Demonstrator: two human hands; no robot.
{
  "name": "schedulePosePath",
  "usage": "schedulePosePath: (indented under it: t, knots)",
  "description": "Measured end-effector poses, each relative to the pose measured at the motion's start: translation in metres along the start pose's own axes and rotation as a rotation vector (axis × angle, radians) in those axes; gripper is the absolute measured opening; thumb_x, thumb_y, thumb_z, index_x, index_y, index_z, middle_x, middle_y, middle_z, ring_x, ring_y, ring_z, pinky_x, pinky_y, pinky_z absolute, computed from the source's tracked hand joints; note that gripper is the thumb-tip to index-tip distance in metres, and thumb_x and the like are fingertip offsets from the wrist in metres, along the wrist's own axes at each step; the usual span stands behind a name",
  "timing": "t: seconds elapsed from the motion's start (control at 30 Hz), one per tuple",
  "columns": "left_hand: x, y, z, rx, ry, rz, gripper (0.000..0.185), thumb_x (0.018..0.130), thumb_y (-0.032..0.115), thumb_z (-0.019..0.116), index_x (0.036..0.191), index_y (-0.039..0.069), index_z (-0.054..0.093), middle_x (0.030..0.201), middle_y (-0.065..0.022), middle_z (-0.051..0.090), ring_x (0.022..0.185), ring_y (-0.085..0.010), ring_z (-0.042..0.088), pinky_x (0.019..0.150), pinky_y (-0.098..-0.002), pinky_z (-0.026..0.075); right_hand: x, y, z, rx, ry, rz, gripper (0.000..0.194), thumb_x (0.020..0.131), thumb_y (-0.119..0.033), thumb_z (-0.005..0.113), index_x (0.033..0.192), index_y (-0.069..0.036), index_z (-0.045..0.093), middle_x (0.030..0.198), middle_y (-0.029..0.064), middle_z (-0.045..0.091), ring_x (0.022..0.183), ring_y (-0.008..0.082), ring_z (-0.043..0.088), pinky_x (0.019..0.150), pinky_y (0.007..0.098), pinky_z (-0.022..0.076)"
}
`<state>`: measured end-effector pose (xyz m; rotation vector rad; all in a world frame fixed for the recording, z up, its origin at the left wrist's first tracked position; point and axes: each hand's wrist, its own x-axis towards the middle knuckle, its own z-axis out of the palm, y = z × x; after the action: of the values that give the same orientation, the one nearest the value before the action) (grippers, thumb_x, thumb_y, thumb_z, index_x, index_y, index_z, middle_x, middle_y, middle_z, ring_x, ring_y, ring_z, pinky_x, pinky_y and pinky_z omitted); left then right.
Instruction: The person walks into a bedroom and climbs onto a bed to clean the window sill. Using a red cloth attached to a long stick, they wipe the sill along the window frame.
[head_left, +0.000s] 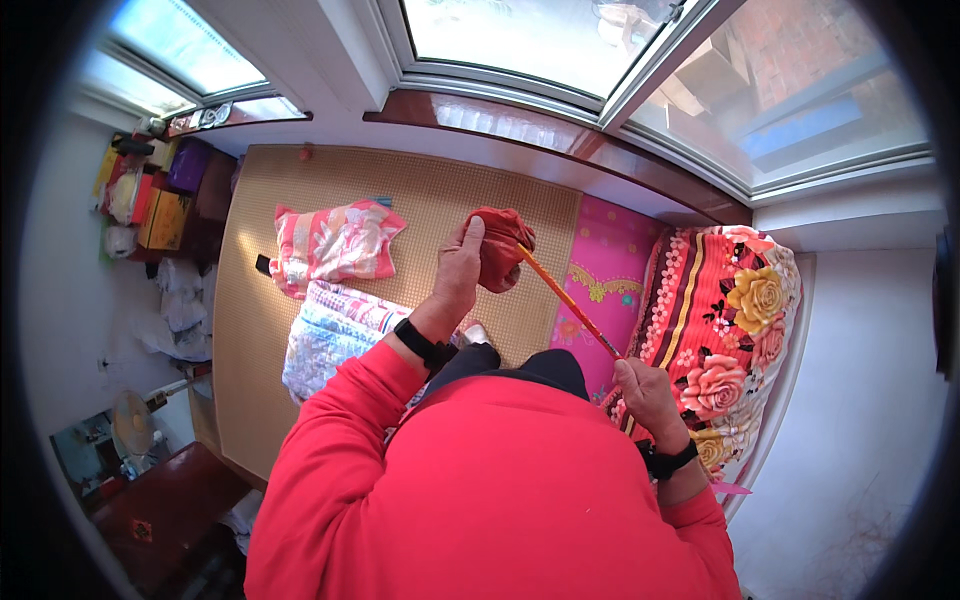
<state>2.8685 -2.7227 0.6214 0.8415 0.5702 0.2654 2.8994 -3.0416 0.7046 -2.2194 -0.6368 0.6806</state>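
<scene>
My left hand (461, 259) grips a bunched dark red cloth (501, 259) in front of me, thumb on top. A thin orange-and-yellow stick (570, 301) runs from the cloth down to my right hand (643, 394), whose fingers are closed around its lower end. The stick's upper tip meets the right side of the cloth; whether it is fastened there I cannot tell. To the left of the cloth, a pink and white patterned pillow (334, 244) lies on the woven tan mat (255, 337). A folded blue, white and pink quilt (330, 345) lies below it, partly behind my left arm.
A folded red floral blanket (686, 300) lies at the right, beside a magenta sheet (600, 259). Windows with a dark red sill (465, 120) run along the far side. Boxes (161, 217) and plastic bags (180, 300) are stacked left; a fan (133, 420) stands lower left.
</scene>
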Motion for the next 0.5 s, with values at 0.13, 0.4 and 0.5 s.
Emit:
schedulePosePath:
  t: [0.13, 0.4, 0.5]
  knots:
    - [0.062, -0.004, 0.007, 0.266, 0.052, 0.304, 0.025, 0.097, 0.025, 0.053, 0.107, 0.004, 0.062, 0.105, -0.0065, 0.063, 0.079, -0.0143, 0.063, 0.063, -0.0238, 0.052, 0.051, 0.006, -0.01, 0.021, 0.0, 0.08, 0.039, 0.098, -0.03, 0.048, 0.074, 0.0, 0.054, 0.06, 0.0171, 0.053, 0.053, 0.0315, 0.058, 0.049, 0.0389, 0.0418]
    - [0.165, 0.016, 0.062, 0.256, -0.049, 0.122, 0.02, 0.095, 0.016, 0.057, 0.108, 0.002, 0.062, 0.111, -0.0079, 0.059, 0.098, -0.0149, 0.058, 0.081, -0.0269, 0.048, 0.185, 0.042, -0.045, 0.05, -0.02, 0.03, 0.038, 0.098, -0.03, 0.048, 0.078, 0.001, 0.058, 0.064, 0.0191, 0.058, 0.06, 0.0352, 0.061, 0.054, 0.0401, 0.045]
    - [0.206, 0.021, 0.097, 0.507, -0.128, 0.38, 0.018, 0.095, 0.012, 0.056, 0.108, 0.001, 0.063, 0.11, -0.0086, 0.059, 0.097, -0.0153, 0.057, 0.082, -0.0271, 0.048, 0.228, 0.055, -0.071, 0.03, -0.045, 0.058, 0.037, 0.098, -0.029, 0.049, 0.079, 0.001, 0.06, 0.066, 0.0202, 0.06, 0.064, 0.0357, 0.063, 0.056, 0.0407, 0.0464]
